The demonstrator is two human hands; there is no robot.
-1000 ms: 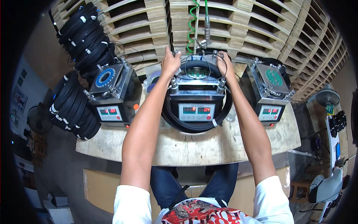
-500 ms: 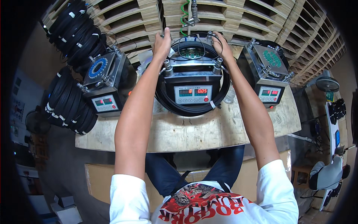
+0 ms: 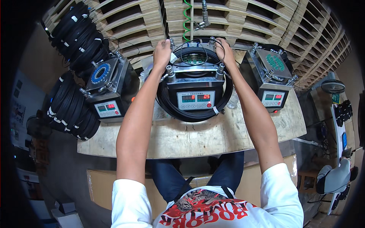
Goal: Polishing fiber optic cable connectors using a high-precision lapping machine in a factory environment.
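Note:
In the middle of the table stands a boxy polishing machine (image 3: 196, 99) with a lit panel and upright metal corner posts. A large coil of black cable (image 3: 162, 99) rings it, and thin loops (image 3: 207, 57) of the cable lie over its top. Green pieces (image 3: 195, 60) show in the top plate. At the far left corner post, my left hand (image 3: 162, 55) is closed, fingers curled, by a white tag. Opposite it, my right hand (image 3: 226, 55) is closed beside the far right post and the thin cable. What the fingertips grip is hidden in both hands.
Similar machines stand at left (image 3: 105, 89) and right (image 3: 272, 78). Black cable coils (image 3: 70, 108) are stacked at far left. An air gun (image 3: 205, 19) hangs beside a green spiral hose (image 3: 186, 19), before wooden pallets (image 3: 251, 22). Another person (image 3: 336, 176) sits at far right.
My left hand has come down and its fingers have curled in at the far left post. My right hand has lowered slightly. The hanging air gun has swung right, and the panel digits differ.

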